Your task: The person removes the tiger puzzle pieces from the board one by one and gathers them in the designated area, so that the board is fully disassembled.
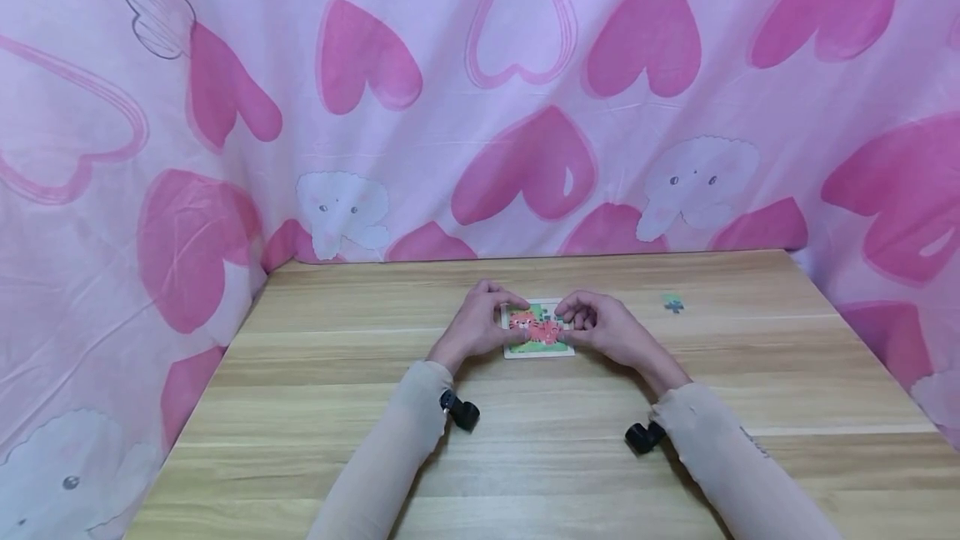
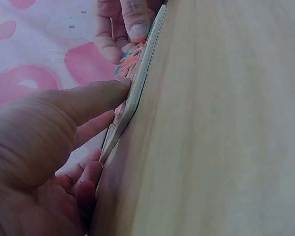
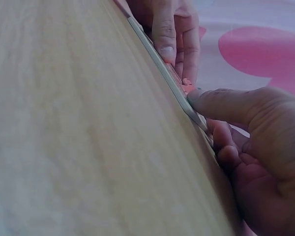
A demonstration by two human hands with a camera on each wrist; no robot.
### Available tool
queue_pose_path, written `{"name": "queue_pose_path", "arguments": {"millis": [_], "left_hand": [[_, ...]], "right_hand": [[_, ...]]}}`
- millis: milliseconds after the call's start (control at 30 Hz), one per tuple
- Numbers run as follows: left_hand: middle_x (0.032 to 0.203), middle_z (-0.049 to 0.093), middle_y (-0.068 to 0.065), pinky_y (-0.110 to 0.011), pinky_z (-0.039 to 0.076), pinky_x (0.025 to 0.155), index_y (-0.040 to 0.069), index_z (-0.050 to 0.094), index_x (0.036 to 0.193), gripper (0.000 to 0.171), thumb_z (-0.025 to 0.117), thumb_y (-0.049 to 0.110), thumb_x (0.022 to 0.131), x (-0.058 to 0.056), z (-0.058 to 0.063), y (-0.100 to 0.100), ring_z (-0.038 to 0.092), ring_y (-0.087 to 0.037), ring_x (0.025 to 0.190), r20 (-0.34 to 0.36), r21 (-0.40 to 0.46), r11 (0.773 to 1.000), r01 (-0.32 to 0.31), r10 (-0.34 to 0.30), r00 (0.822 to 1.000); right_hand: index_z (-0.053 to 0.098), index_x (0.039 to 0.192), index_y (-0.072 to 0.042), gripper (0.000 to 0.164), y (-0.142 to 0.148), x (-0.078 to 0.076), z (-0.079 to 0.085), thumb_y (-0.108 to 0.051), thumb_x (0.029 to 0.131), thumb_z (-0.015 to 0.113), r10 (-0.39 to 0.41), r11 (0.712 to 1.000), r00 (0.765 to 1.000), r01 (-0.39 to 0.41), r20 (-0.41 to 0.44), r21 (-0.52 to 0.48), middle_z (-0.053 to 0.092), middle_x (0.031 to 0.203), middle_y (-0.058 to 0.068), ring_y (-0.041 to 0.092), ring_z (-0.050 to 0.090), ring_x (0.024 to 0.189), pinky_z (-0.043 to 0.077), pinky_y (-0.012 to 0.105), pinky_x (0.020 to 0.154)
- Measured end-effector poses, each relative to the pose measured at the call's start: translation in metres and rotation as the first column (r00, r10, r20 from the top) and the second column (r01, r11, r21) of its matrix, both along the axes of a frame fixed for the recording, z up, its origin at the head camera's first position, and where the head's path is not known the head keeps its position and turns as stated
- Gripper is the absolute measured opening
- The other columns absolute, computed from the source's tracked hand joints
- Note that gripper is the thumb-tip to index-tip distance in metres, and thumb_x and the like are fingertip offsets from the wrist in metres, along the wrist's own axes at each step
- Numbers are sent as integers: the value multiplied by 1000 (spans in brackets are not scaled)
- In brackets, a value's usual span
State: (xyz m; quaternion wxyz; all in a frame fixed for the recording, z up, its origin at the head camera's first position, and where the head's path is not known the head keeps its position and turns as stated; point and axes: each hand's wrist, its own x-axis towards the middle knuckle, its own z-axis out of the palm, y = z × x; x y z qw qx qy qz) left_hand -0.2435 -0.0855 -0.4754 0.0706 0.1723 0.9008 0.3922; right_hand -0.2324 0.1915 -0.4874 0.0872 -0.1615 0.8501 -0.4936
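Note:
A small jigsaw puzzle [image 1: 537,348] in a pale frame lies on the wooden table, its picture showing orange-red tiger cubs on green. My left hand [image 1: 477,323] holds it from the left, the thumb on the picture and the fingers curled by the far left edge. From the other side my right hand [image 1: 609,327] grips it with thumb and bent fingers. In the right wrist view a coral puzzle piece [image 3: 188,84] sits slightly raised by the right thumb tip. Whether that piece is pinched is hidden.
A loose blue-green puzzle piece [image 1: 673,304] lies on the table [image 1: 555,457] to the right of my right hand. A pink curtain [image 1: 435,148] with hearts and white animals hangs behind the table's far edge and along both sides.

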Motion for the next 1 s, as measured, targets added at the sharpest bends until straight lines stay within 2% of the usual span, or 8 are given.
{"name": "queue_pose_path", "arguments": {"millis": [700,1000], "left_hand": [[137,56,-3,-48,47,117,29,82,133,45,95,38,91,0,0,0,52,-26,128,-3,-9,1000,-3,3,1000],[137,55,-2,-48,46,117,29,82,132,45,96,36,90,0,0,1,52,-25,129,2,-8,1000,-8,8,1000]], "right_hand": [[78,124,-7,31,0,-2,-1,-10,95,88,-39,998,999,39,12,-44,73,106,11,27,64,94,57,24,76],[76,127,-5,32,7,-2,2,-9,97,86,-15,996,999,18,29,-82,75,115,13,26,68,99,60,24,83]]}}
